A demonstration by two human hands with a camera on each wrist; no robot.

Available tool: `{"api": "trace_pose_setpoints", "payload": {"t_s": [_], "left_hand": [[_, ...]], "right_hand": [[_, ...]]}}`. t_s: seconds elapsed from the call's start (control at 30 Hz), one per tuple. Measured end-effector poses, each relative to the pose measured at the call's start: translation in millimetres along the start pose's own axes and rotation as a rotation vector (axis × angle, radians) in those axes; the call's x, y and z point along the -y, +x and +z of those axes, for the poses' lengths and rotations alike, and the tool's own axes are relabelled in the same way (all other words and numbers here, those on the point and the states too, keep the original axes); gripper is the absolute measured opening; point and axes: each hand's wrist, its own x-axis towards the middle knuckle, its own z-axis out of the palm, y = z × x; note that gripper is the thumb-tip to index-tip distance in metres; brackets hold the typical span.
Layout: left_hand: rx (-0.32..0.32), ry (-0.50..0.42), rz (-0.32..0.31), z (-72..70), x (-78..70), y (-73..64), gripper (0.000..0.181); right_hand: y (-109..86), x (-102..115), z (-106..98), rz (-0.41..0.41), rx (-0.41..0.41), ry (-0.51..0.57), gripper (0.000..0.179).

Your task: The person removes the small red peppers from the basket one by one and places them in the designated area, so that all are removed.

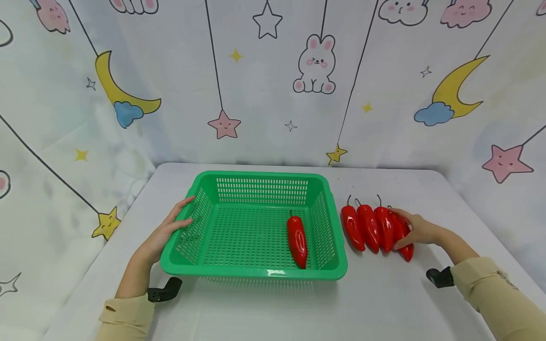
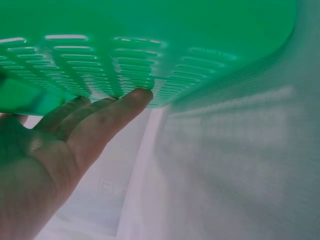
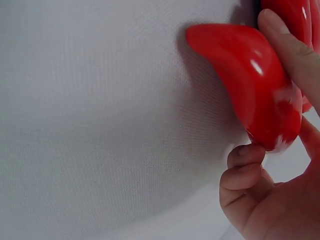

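A green plastic basket [image 1: 256, 272] with slotted walls stands on the white table, one red chili pepper [image 1: 297, 241] lying inside near its right wall. My left hand [image 1: 159, 239] holds the basket's left rim, with digits over the edge. In the left wrist view its other fingers [image 2: 107, 117] lie along the outside of the slotted wall. To the right of the basket, glossy red chili peppers [image 1: 368, 228] lie side by side, stems pointing away. My right hand [image 1: 420, 231] grips the rightmost chili pepper [image 3: 255, 75] between thumb and fingers, right beside its neighbours.
The white table [image 1: 256, 317] reaches back to a cloth backdrop [image 1: 264, 85] printed with moons, stars and a rabbit. The basket's right rim stands close to the leftmost pepper of the row [image 1: 352, 229]. Each wrist wears a black band [image 1: 165, 290].
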Motion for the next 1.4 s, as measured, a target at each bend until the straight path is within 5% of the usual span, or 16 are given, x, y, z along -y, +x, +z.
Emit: {"api": "trace_pose_setpoints", "payload": {"t_s": [0.53,1.4], "left_hand": [[0.013,-0.021,0.0,-0.4,-1.0,-1.2,0.057],[0.009,-0.028,0.002,-0.1,-0.9,-0.9,0.057]], "right_hand": [[-10.8,4.4,-8.5,-0.018,-0.079,-0.036,0.103],[-19.2,46.5,-25.6,-0.156,-0.208,-0.045,0.098]]}}
